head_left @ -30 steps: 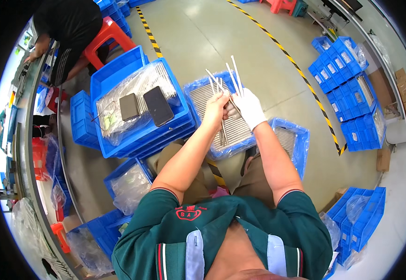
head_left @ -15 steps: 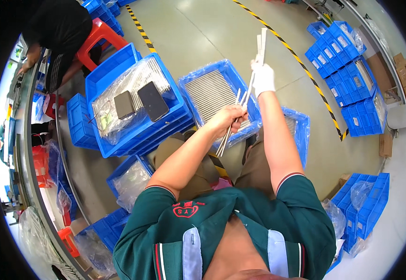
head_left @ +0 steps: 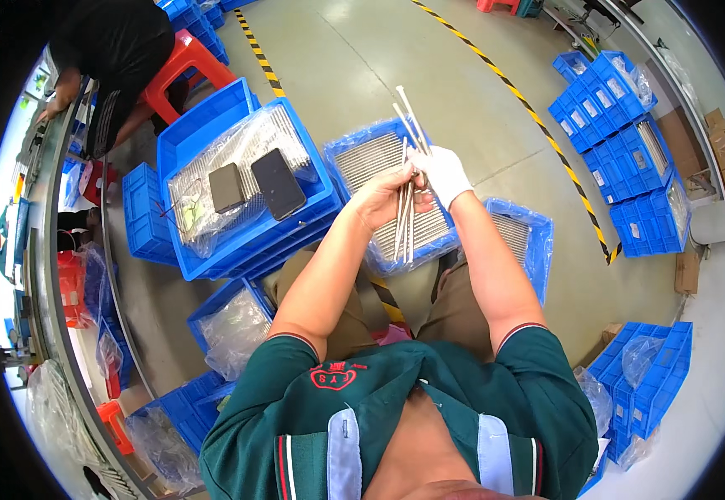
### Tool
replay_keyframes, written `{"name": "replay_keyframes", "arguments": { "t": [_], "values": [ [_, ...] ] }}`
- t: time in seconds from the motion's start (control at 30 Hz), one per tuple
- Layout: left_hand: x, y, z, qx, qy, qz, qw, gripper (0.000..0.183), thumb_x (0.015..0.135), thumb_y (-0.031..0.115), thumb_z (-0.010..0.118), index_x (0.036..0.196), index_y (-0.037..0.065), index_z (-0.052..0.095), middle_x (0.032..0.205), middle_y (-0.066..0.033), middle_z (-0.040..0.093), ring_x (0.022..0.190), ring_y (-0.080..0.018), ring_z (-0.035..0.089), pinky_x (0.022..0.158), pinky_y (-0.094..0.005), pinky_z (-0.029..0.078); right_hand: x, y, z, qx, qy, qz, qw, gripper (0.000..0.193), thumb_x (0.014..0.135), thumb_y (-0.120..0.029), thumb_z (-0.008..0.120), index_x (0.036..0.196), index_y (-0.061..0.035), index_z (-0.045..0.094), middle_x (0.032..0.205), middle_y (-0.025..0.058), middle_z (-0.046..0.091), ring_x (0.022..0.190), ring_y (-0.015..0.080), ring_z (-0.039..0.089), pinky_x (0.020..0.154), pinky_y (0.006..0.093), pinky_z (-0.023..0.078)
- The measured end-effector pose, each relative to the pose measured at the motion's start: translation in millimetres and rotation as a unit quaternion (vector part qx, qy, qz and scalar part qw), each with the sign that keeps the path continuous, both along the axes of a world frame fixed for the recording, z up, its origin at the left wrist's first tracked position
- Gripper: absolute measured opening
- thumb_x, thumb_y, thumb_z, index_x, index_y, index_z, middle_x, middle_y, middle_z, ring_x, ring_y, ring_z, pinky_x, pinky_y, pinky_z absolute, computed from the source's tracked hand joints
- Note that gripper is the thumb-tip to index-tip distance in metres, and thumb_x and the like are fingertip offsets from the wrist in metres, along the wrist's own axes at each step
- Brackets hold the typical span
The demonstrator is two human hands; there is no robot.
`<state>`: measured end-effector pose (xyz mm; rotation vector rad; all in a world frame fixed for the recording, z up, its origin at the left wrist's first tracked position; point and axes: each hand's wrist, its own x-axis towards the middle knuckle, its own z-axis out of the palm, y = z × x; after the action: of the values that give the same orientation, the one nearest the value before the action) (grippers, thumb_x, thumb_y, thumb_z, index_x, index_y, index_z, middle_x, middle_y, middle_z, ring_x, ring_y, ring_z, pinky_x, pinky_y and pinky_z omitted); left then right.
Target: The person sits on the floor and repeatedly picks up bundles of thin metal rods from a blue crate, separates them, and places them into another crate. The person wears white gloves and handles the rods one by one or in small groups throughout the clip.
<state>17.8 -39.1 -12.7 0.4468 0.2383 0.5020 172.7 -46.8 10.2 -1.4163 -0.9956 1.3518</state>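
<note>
Several thin metal rods (head_left: 404,223) are gripped in my bare left hand (head_left: 383,196), spreading up and down from its fingers. My right hand (head_left: 444,173), in a white glove, is closed beside it around the rods, some of which stick up with pale, wider ends (head_left: 402,93). Both hands meet above a plastic-lined blue crate (head_left: 341,137) that holds rows of similar metal rods (head_left: 369,158). Which rods belong to which hand is hard to separate where the fingers meet.
Left stand stacked blue crates (head_left: 245,250), with a black phone (head_left: 278,183) and a dark box (head_left: 225,188) on bagged rods. Another lined crate (head_left: 543,250) is at right. A person in black (head_left: 116,50) sits by a red stool (head_left: 187,62). More crates (head_left: 629,167) line the right wall.
My right hand has come down and left to meet my left hand. The rods it holds have moved from upper right to above the crate, next to the left hand's rods.
</note>
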Motion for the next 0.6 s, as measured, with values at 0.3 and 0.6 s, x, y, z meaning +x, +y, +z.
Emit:
{"name": "replay_keyframes", "arguments": {
  "t": [0.3,0.6],
  "values": [
    [-8,4,-9,-0.028,0.039,0.041,0.998,0.029,0.087,0.034,0.062,0.088,0.005,0.059,0.079,-0.0008,0.054,0.058,-0.0106,0.044,0.051,-0.0259,0.037,-1,9,-13,0.04,-0.024,0.046,0.998,0.025,0.086,-0.029,0.06,0.079,-0.005,0.061,0.061,0.0054,0.057,0.054,0.0092,0.051,0.052,0.0262,0.042],
    [-29,28,12,-0.016,0.139,0.304,0.942,0.031,0.09,0.036,0.057,0.097,0.006,0.055,0.071,0.0006,0.045,0.055,-0.0099,0.041,0.049,-0.0261,0.038,1,-21,11,0.001,-0.004,0.025,1.0,0.015,0.091,-0.019,0.051,0.096,-0.0049,0.055,0.061,0.0043,0.059,0.041,0.0062,0.038,0.038,0.0209,0.028]
  ]
}}
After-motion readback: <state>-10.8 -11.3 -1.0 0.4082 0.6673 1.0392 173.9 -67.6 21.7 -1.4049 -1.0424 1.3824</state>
